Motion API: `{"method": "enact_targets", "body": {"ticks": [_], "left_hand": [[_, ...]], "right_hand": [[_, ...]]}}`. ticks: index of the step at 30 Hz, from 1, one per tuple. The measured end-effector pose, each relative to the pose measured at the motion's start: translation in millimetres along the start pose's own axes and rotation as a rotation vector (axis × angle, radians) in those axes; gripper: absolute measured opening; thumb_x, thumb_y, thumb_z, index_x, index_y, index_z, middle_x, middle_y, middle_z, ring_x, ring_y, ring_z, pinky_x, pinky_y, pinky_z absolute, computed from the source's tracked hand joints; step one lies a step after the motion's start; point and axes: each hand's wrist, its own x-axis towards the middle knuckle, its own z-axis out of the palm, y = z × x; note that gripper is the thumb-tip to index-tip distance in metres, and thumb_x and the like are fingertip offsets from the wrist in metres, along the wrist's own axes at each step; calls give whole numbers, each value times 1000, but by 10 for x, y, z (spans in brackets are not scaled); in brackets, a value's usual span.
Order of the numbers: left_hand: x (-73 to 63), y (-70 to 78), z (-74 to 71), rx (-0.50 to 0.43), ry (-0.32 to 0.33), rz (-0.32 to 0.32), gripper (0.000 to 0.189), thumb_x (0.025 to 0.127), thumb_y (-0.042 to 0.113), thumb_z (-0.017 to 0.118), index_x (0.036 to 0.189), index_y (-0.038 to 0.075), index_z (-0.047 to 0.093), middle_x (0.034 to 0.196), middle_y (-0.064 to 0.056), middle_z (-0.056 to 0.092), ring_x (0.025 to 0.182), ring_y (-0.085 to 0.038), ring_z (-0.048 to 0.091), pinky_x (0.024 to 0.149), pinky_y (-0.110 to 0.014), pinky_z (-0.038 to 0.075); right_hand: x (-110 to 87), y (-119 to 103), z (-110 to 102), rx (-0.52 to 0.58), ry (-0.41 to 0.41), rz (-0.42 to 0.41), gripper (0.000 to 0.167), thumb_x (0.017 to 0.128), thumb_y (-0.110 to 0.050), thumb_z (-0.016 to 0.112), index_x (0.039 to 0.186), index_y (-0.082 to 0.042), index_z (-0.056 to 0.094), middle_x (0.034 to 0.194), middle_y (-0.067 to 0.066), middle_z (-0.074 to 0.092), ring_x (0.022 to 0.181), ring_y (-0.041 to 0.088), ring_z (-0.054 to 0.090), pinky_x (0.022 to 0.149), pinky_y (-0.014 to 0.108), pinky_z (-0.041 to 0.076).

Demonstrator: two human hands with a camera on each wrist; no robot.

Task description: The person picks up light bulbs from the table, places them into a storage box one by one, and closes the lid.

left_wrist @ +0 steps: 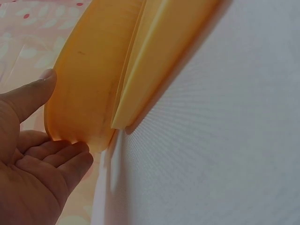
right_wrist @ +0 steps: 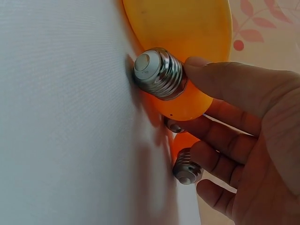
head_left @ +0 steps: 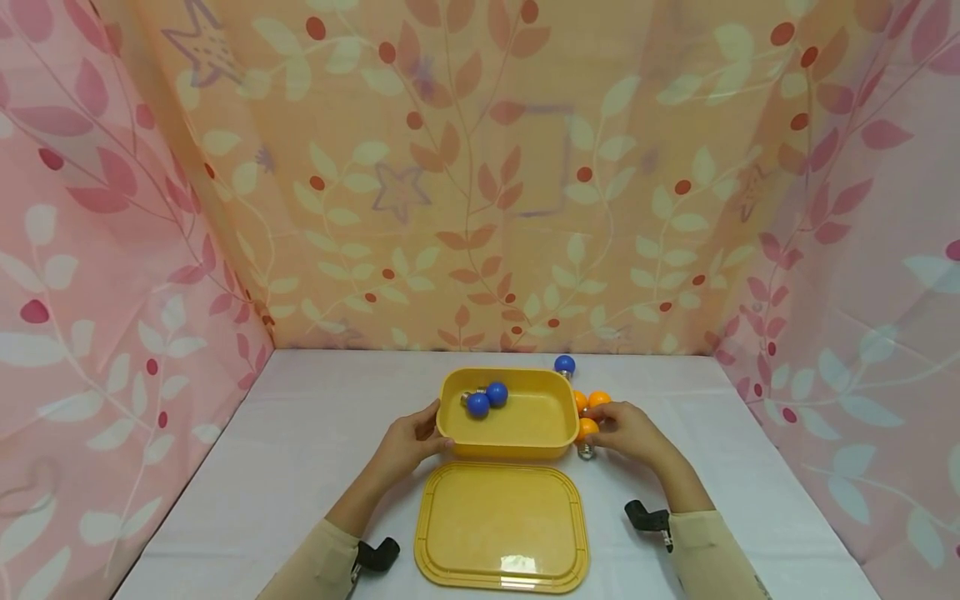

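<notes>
An orange bulb [head_left: 587, 431] is pinched by the right hand [head_left: 626, 429], the thumb being set near its neck and the fingers beyond; from the middle of that hand the bulb lies at nine o'clock. Its long axis runs from twelve to six, the metal screw base [right_wrist: 159, 75] being directed at six. The yellow box [head_left: 536, 417] is found between nine and ten o'clock from the bulb, its right end just beside the globe; whether the two touch cannot be told. On this sideways relation the move is judged to turn, the right hand being the nearer. The box, long from nine to three, is held at its nine o'clock end between thumb and fingers of the left hand [head_left: 408, 442]. Inside it, two blue bulbs [head_left: 497, 394] are seen toward ten. Two more orange bulbs [head_left: 599, 399] are grouped near twelve from the pinched one, a third blue bulb [head_left: 565, 364] farther toward eleven. At six from the box, the yellow lid [head_left: 498, 525] is laid flat.
</notes>
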Motion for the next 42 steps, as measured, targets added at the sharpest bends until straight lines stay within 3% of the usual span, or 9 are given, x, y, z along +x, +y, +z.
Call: {"method": "enact_targets", "body": {"ticks": [19, 27, 34, 42], "left_hand": [[-4, 26, 8, 37, 8, 9, 87, 88, 28, 83, 159, 13, 37, 156, -7, 49, 141, -26, 51, 112, -40, 46], [-6, 3, 7, 42, 6, 10, 86, 89, 27, 82, 159, 12, 35, 156, -9, 49, 141, -26, 51, 112, -40, 46], [-9, 18, 11, 37, 4, 30, 84, 90, 23, 81, 159, 10, 35, 155, -12, 49, 141, -29, 50, 112, -41, 46], [-10, 6, 27, 27, 9, 19, 84, 90, 22, 81, 159, 9, 36, 156, -12, 48, 142, -29, 50, 113, -42, 45]], "right_hand": [[-57, -21, -164, 62, 62, -46, 42, 85, -32, 85, 120, -12, 74, 119, 8, 72, 106, 30, 60, 100, 57, 50], [-82, -3, -233, 16, 100, -48, 42, 86, -31, 84, 122, -12, 73, 115, 4, 71, 103, 28, 60, 89, 44, 51], [-98, -27, -310, 11, 155, -45, 45, 86, -33, 83, 127, -15, 71, 124, 7, 69, 112, 37, 58, 91, 49, 51], [-66, -98, -413, 24, 194, -94, 44, 86, -30, 84, 126, -18, 71, 125, 6, 69, 112, 35, 56, 91, 52, 49]]}}
